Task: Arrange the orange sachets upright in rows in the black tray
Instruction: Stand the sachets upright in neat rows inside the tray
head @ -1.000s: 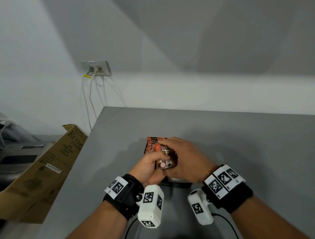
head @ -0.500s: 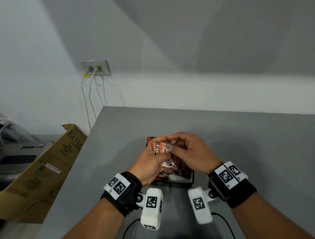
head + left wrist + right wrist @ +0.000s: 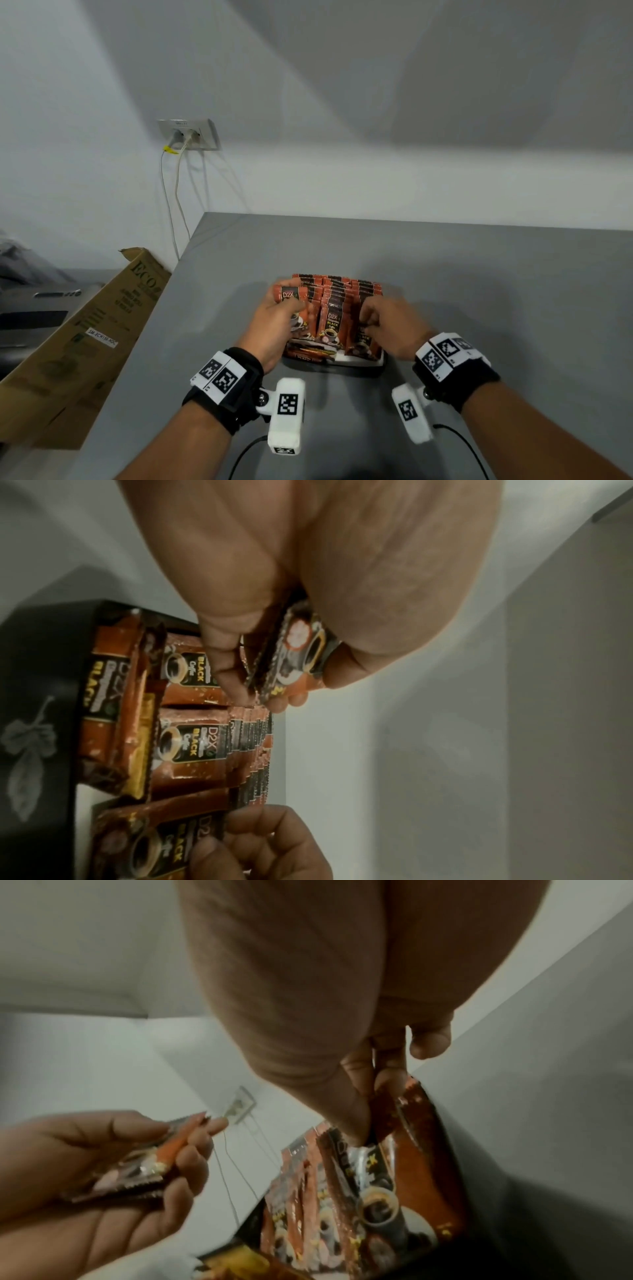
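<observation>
Sachets standing in the black tray (image 3: 363, 364).
My left hand (image 3: 274, 325) gripped spare orange sachets (image 3: 289, 295); my right hand (image 3: 390, 325) pinched a front-row sachet (image 3: 416, 1137).

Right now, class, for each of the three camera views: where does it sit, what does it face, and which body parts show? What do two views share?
Head: worn on the head, looking down at the grey table and black tray; both forearms show.
Left wrist: along the left hand, which grips orange sachets.
Right wrist: along the right hand, which pinches a sachet in the tray.
Both wrist views share the tray's upright rows and the opposite hand.
</observation>
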Available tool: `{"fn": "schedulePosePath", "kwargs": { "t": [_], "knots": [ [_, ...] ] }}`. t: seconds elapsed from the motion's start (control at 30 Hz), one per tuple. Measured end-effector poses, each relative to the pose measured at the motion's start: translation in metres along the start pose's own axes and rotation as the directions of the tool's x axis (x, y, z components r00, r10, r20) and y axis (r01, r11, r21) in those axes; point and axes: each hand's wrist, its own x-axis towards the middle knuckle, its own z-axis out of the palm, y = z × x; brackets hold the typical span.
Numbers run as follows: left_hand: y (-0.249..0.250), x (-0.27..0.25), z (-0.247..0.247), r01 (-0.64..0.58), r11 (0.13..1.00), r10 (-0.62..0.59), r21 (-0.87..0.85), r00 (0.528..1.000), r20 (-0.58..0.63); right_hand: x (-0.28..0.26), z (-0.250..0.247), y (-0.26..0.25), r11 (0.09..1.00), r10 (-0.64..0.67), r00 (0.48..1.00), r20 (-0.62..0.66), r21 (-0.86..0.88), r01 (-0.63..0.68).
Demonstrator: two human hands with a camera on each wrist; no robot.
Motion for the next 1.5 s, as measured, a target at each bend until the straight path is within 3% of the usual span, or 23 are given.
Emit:
{"fn": "schedulePosePath", "kwargs": {
  "t": [0.1, 0.23, 0.4, 0.5, 0.57, 0.63, 0.7, 0.77, 0.87, 0.97, 1.1, 1.5],
  "knots": [
    [-0.003, -0.002, -0.003, 0.013, 1.0, -0.014, 0.027, 1.0, 0.026, 0.0, 0.007, 0.002, 0.995, 0.009, 1.0, 0.013, -0.1, -0.007],
    [-0.007, 0.0, -0.003, 0.009, 0.997, -0.011, 0.074, 0.999, 0.03, -0.001, 0.012, 0.004, 0.994, 0.025, 1.0, -0.015, -0.109, -0.027],
    [-0.015, 0.0, -0.001, -0.083, 0.955, 0.077, 0.285, 0.996, 0.034, -0.004, 0.013, 0.005, 0.99, -0.056, 0.994, -0.089, -0.132, 0.044],
    [-0.014, -0.002, 0.003, -0.136, 0.921, 0.107, 0.364, 0.989, 0.098, -0.01, 0.001, -0.009, 0.99, -0.068, 0.982, -0.174, 0.111, 0.088],
    [-0.013, -0.001, 0.007, -0.174, 0.911, 0.125, 0.373, 0.98, 0.151, -0.015, -0.009, -0.026, 0.925, -0.079, 0.986, -0.147, 0.359, 0.128],
    [-0.012, 0.0, 0.013, -0.212, 0.891, 0.147, 0.401, 0.971, 0.187, -0.014, -0.014, -0.038, 0.862, -0.134, 0.984, -0.117, 0.476, 0.174],
    [-0.008, 0.001, 0.014, -0.203, 0.895, 0.16, 0.396, 0.977, 0.141, -0.008, -0.016, -0.042, 0.873, -0.115, 0.978, -0.176, 0.452, 0.184],
    [-0.003, 0.003, 0.007, -0.143, 0.935, 0.143, 0.324, 0.989, 0.022, 0.0, -0.018, -0.039, 0.905, -0.021, 0.969, -0.246, 0.407, 0.122],
    [0.002, 0.005, -0.007, -0.097, 0.97, 0.118, 0.224, 0.99, -0.083, 0.006, -0.012, -0.036, 0.973, -0.002, 0.982, -0.188, 0.226, 0.045],
    [0.001, 0.002, -0.014, -0.091, 0.957, 0.12, 0.276, 0.989, -0.09, 0.011, 0.004, -0.04, 0.997, -0.047, 0.998, -0.051, 0.059, 0.05],
    [-0.006, 0.0, -0.02, -0.075, 0.933, 0.121, 0.351, 0.986, -0.111, 0.019, 0.022, -0.045, 0.998, -0.062, 0.996, 0.062, -0.025, 0.064],
    [-0.012, -0.003, -0.023, -0.06, 0.874, 0.098, 0.482, 0.994, -0.054, 0.03, 0.044, -0.029, 0.976, -0.152, 0.988, -0.012, -0.158, 0.149]
  ]
}}
